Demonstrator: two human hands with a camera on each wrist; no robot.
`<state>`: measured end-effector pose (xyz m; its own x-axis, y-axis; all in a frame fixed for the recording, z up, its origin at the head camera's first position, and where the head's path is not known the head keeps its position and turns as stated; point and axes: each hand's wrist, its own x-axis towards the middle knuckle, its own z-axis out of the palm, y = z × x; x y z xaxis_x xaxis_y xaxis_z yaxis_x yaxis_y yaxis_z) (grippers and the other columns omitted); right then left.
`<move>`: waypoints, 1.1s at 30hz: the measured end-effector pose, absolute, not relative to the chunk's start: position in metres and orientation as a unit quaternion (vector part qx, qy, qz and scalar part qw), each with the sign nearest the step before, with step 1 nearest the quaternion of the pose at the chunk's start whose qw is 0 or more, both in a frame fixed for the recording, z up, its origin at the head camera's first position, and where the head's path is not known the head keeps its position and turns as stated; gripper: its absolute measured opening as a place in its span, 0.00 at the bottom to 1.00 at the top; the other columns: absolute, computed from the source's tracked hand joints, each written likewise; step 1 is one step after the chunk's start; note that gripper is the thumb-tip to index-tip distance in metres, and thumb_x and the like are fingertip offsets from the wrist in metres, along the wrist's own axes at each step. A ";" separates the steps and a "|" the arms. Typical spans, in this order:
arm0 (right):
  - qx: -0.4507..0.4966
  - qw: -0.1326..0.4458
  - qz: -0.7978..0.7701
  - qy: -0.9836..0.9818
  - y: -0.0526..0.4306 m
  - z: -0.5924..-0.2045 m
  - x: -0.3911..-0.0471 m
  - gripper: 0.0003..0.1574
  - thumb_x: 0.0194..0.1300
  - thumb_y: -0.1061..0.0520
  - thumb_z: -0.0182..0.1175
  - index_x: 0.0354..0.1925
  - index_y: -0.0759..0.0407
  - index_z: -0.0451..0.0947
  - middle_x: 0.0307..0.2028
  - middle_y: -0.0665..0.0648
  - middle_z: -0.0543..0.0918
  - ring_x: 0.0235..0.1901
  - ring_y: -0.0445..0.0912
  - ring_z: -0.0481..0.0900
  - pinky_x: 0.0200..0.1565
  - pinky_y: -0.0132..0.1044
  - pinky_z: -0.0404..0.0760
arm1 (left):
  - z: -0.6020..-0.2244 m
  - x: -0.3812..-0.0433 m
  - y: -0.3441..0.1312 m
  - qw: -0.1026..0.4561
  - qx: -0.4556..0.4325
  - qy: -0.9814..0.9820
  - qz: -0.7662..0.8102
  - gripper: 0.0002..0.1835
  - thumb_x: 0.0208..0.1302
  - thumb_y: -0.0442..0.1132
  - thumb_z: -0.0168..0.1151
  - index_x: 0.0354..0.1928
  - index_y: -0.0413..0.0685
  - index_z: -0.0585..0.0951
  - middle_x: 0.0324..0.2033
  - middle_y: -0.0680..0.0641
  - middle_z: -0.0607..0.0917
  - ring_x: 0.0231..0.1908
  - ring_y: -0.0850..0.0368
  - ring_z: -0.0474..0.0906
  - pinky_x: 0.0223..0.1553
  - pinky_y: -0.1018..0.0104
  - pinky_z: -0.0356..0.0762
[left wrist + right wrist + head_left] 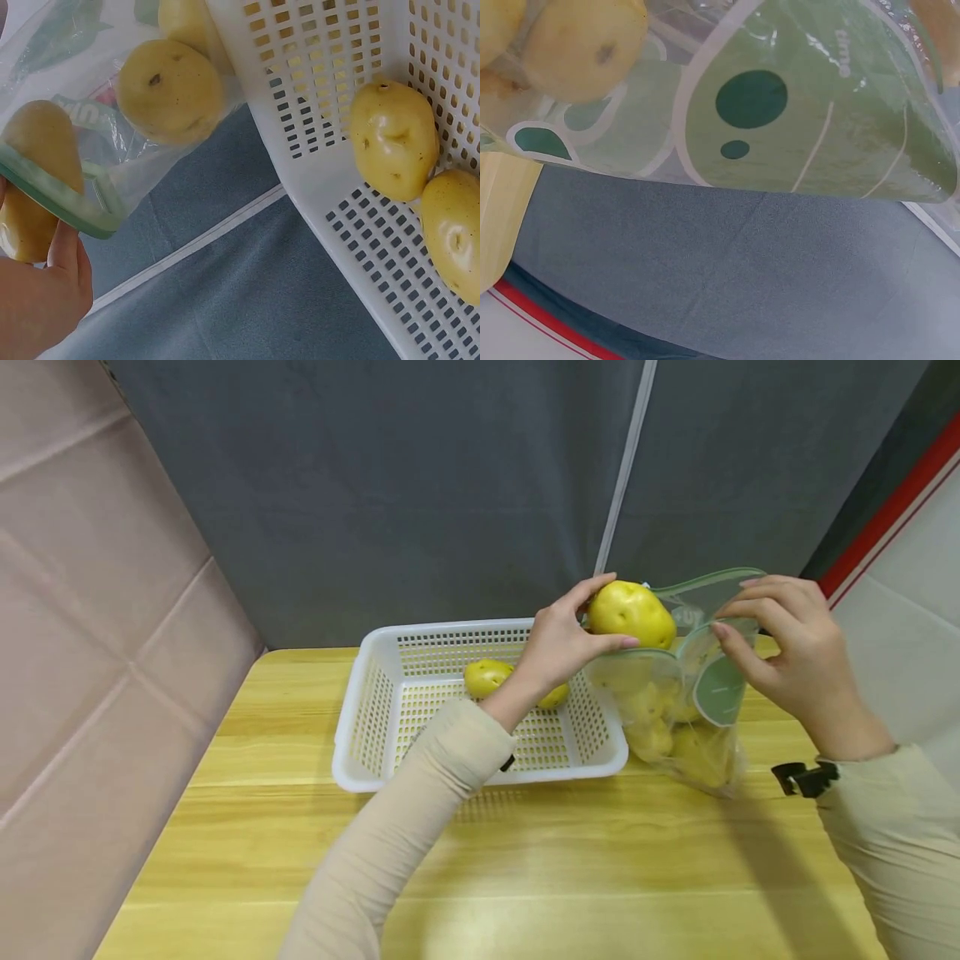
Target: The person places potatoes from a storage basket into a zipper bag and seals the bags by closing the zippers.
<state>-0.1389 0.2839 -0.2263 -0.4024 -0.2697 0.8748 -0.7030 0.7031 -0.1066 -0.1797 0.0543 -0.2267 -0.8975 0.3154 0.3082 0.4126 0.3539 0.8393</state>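
Observation:
My left hand (pixel 558 639) grips a yellow potato (pixel 632 614) at the mouth of a clear zip bag (pixel 652 677) with green edging. In the left wrist view that potato (pixel 41 150) is partly behind the bag's green strip (pixel 56 195). My right hand (pixel 791 647) pinches the bag's rim on the right side. Several potatoes (pixel 701 752) lie inside the bag, which stands on the table beside the basket. Green printing (pixel 810 112) fills much of the right wrist view, where the right hand's fingers are not visible.
A white perforated basket (pixel 363 718) sits left of the bag, with a potato (pixel 394 141) and another potato (pixel 454 232) in it. The wooden table (pixel 525 877) backs onto a grey curtain (pixel 375 493). A pink padded panel (pixel 97 610) flanks the left side.

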 end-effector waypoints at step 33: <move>0.305 0.456 0.240 -0.801 0.284 -0.225 -0.138 0.40 0.68 0.35 0.50 0.30 0.72 0.79 0.30 0.70 0.80 0.43 0.66 0.74 0.64 0.31 0.67 | -0.259 -0.215 -0.002 0.045 -0.186 -0.807 -0.559 0.22 0.67 0.37 0.58 0.63 0.50 0.73 0.57 0.46 0.78 0.56 0.52 0.77 0.56 0.67 0.78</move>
<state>-0.1375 0.2836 -0.2253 -0.3975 -0.2693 0.8772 -0.7070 0.6993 -0.1057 -0.2151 -0.0017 -0.2588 -0.9267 0.2496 0.2810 0.3507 0.3052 0.8854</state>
